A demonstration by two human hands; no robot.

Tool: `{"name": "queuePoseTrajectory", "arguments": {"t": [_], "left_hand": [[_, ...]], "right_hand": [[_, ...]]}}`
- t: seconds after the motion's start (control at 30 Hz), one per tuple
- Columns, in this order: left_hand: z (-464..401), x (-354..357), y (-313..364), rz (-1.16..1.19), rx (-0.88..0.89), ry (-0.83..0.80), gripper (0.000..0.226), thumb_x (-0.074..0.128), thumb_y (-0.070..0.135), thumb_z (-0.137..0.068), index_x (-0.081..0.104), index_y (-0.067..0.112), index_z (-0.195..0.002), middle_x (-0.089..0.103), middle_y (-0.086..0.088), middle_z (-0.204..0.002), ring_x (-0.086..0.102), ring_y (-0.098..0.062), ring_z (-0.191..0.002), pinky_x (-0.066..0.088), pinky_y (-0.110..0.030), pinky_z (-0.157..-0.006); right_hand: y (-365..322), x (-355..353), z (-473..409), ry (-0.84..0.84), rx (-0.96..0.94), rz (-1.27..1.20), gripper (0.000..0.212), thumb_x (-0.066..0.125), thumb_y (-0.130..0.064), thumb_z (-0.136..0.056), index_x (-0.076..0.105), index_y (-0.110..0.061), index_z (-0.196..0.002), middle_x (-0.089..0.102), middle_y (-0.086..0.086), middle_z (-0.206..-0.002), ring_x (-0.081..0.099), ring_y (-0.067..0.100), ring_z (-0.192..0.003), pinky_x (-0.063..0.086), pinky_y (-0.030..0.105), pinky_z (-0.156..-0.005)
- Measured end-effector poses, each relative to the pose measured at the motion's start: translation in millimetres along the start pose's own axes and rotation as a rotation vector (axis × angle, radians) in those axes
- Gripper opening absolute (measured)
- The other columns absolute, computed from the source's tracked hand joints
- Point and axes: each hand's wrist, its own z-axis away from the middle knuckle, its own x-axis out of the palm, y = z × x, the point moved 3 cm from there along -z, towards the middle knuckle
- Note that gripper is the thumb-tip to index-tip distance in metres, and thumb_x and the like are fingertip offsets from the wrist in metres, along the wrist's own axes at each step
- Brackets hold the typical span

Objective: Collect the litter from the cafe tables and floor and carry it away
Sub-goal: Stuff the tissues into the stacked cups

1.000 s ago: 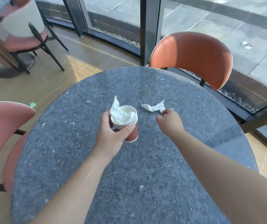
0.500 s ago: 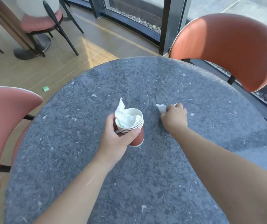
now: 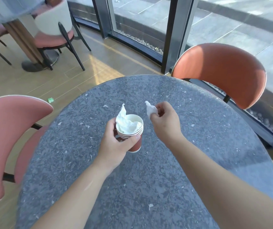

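My left hand (image 3: 116, 142) grips a stack of red paper cups (image 3: 133, 136) above the round grey stone table (image 3: 132, 187). A crumpled white napkin (image 3: 125, 121) fills the top cup and sticks up past its rim. My right hand (image 3: 164, 119) pinches a second crumpled white napkin (image 3: 150, 109) just right of the cups and lifted off the tabletop. A small green scrap (image 3: 50, 100) lies on the wooden floor to the left of the table.
An orange chair (image 3: 223, 71) stands at the table's far right and a pink chair (image 3: 8, 138) at its left. Another table (image 3: 23, 42) with chairs stands at the back left. Glass walls with dark frames (image 3: 173, 30) run behind.
My right hand closed on the napkin that lay on the table and lifted it up beside the cups. My left hand kept hold of the cup stack.
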Motion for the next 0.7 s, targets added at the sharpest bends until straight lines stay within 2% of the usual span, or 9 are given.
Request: {"name": "queuePoseTrajectory", "arguments": {"t": [0.1,0.17,0.27,0.33,0.4,0.53,0.67,0.7], "left_hand": [[20.4,-20.7,16.4,-0.025,0.040,-0.011,0.067,0.087,0.031,-0.063,0.056,0.034,-0.123,0.071,0.015,-0.113,0.068,-0.003,-0.104,0.053,-0.018,-0.082],[34.1,-35.2,28.2,-0.031,0.068,-0.018,0.067,0.088,0.029,-0.063,0.057,0.032,-0.123,0.072,0.016,-0.108,0.069,-0.001,-0.097,0.053,-0.016,-0.077],[55.3,-61.9,43.6,-0.079,0.141,-0.002,0.057,0.088,0.015,-0.066,0.059,0.039,-0.109,0.072,0.020,-0.091,0.068,0.004,-0.078,0.051,-0.012,-0.064],[71.5,-80.5,54.2,-0.117,0.186,-0.009,0.063,0.087,0.010,-0.067,0.058,0.049,-0.107,0.072,0.023,-0.092,0.068,0.005,-0.077,0.053,-0.014,-0.062],[88.4,-99.9,62.8,-0.136,0.217,-0.009,0.065,0.084,0.015,-0.063,0.056,0.053,-0.107,0.072,0.024,-0.094,0.068,0.004,-0.078,0.055,-0.017,-0.063],[120.0,-133.3,81.2,-0.169,0.317,0.037,0.063,0.085,0.017,-0.062,0.058,0.050,-0.108,0.071,0.021,-0.098,0.068,-0.001,-0.083,0.058,-0.022,-0.066],[148.7,-159.0,96.4,-0.174,0.392,0.058,0.062,0.085,0.033,-0.061,0.057,0.048,-0.114,0.071,0.021,-0.101,0.068,-0.003,-0.086,0.058,-0.025,-0.068],[155.0,-165.3,98.8,-0.151,0.388,0.067,0.063,0.086,0.035,-0.061,0.057,0.047,-0.116,0.072,0.019,-0.102,0.069,-0.005,-0.087,0.059,-0.027,-0.070]], "right_hand": [[-78.0,-7.0,35.3,-0.053,-0.190,-0.081,0.019,0.062,-0.013,-0.084,0.055,-0.030,-0.079,0.056,-0.003,-0.081,0.051,0.012,-0.072,0.042,0.028,-0.065],[-120.9,-5.2,63.2,-0.163,-0.337,0.036,0.019,0.062,-0.009,-0.081,0.057,-0.027,-0.076,0.054,-0.006,-0.080,0.052,0.012,-0.077,0.043,0.026,-0.068],[-160.2,10.2,102.8,-0.403,-0.474,0.350,0.006,0.060,-0.015,-0.086,0.065,-0.016,-0.085,0.060,-0.002,-0.085,0.056,0.019,-0.081,0.046,0.034,-0.072],[-178.3,18.1,125.4,-0.468,-0.491,0.531,0.014,0.056,-0.023,-0.091,0.068,-0.016,-0.091,0.066,0.001,-0.087,0.059,0.024,-0.081,0.043,0.032,-0.065],[-199.1,22.0,145.6,-0.470,-0.516,0.621,0.017,0.054,-0.025,-0.091,0.069,-0.017,-0.088,0.067,0.003,-0.079,0.060,0.026,-0.075,0.033,0.028,-0.055],[-235.6,29.5,180.3,-0.559,-0.488,0.685,0.021,0.055,-0.027,-0.088,0.064,-0.016,-0.073,0.055,0.001,-0.061,0.051,0.023,-0.061,0.032,0.028,-0.049],[-265.4,35.8,210.4,-0.572,-0.510,0.721,0.026,0.054,-0.024,-0.086,0.052,-0.015,-0.062,0.045,0.000,-0.056,0.038,0.020,-0.053,0.027,0.028,-0.046],[-271.5,35.6,217.8,-0.562,-0.531,0.694,0.026,0.053,-0.026,-0.087,0.055,-0.014,-0.064,0.047,0.001,-0.057,0.038,0.019,-0.052,0.028,0.028,-0.046]]}}
